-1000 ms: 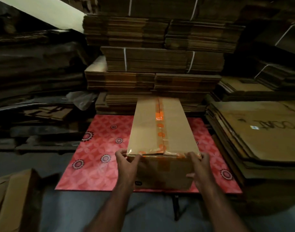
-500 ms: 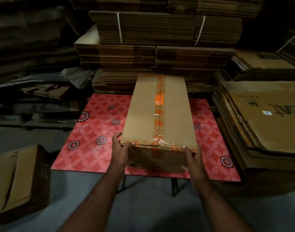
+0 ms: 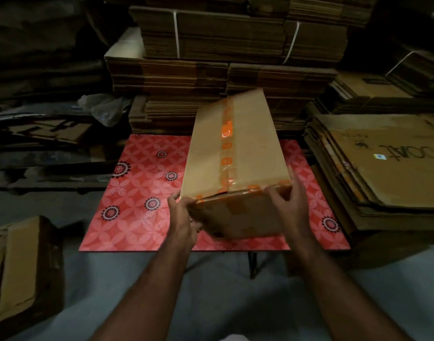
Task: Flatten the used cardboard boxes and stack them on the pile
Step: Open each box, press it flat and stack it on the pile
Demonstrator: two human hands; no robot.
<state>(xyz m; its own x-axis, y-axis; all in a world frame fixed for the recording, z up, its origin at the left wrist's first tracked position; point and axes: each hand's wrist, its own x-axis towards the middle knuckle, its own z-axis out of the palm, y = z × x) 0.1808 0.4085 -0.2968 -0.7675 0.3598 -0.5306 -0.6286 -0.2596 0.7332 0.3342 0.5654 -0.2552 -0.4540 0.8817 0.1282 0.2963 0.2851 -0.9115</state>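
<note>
A long brown cardboard box (image 3: pixel 208 153) sealed with clear tape printed in orange lies lengthwise over a red patterned table (image 3: pixel 137 193), tilted so its left side rides higher. My left hand (image 3: pixel 184 217) grips its near left corner, fingers curled over the top edge. My right hand (image 3: pixel 291 205) holds the near right corner, fingers on the end face and side. A pile of flattened cardboard (image 3: pixel 383 168) lies to the right of the table.
Strapped bundles of flat cardboard (image 3: pixel 211 70) rise behind the table. Another brown box (image 3: pixel 21 267) stands on the grey floor at the lower left. Dark cardboard heaps (image 3: pixel 38 70) and a crumpled plastic bag (image 3: pixel 105 109) fill the left.
The box has rolled to the right about its long axis and its near end has lifted. Both hands shifted with it, and the view dropped lower and closer.
</note>
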